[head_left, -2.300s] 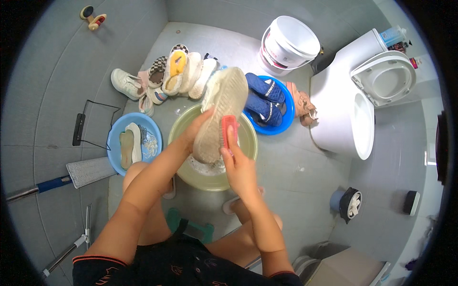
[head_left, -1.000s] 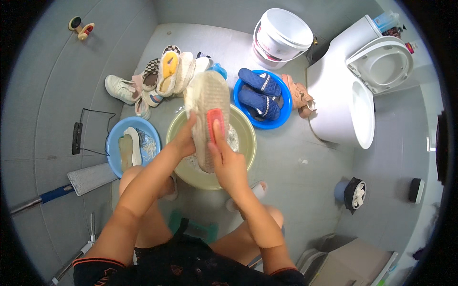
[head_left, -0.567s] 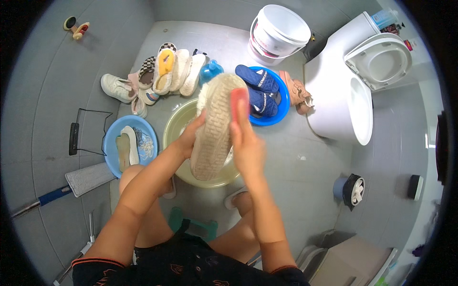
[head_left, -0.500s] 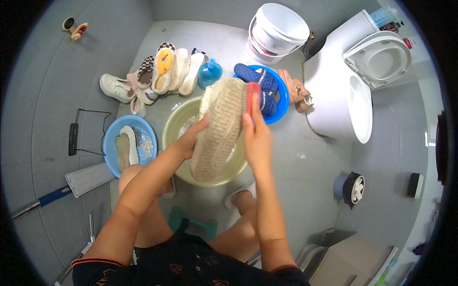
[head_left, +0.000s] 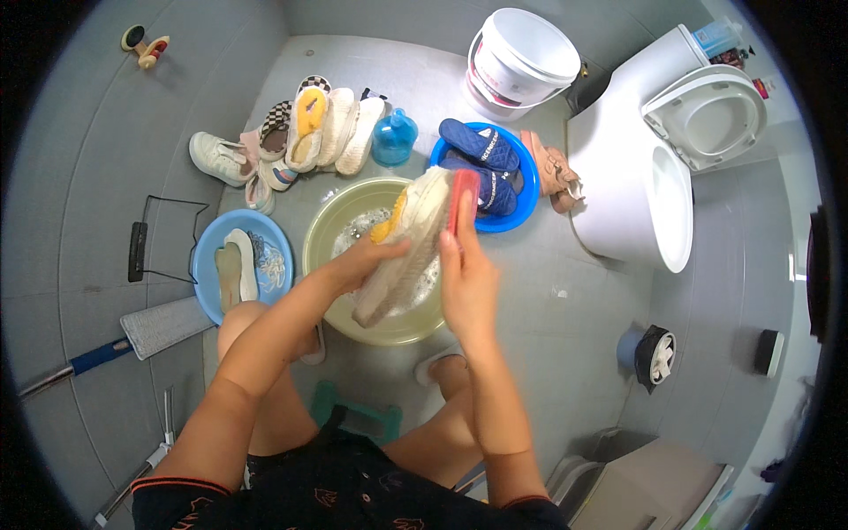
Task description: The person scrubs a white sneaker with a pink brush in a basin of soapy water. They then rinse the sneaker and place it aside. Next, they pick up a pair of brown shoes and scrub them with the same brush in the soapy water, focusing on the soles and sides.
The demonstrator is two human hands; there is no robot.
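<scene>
My left hand (head_left: 367, 259) grips a pale, soapy shoe (head_left: 408, 240) over a yellow-green basin (head_left: 329, 237) holding sudsy water. The shoe is tilted on its side, its toe pointing away from me. My right hand (head_left: 465, 274) holds a red scrub brush (head_left: 461, 196) pressed against the shoe's right edge near the toe. Both forearms come up from the lower edge, and I sit on a low green stool (head_left: 353, 413) with my knees on either side of the basin.
A blue basin (head_left: 205, 256) with insoles sits at left; another blue basin (head_left: 521, 196) with dark slippers at upper right. Several shoes (head_left: 305, 132) line the floor beyond. A white bucket (head_left: 517, 66), a toilet (head_left: 658, 168), a blue bottle (head_left: 393, 140) and a mop (head_left: 159, 325) stand around.
The shoe has turned from sole-up to lying on its side. My right hand with the brush has moved from the sole's middle up to the toe end on the right.
</scene>
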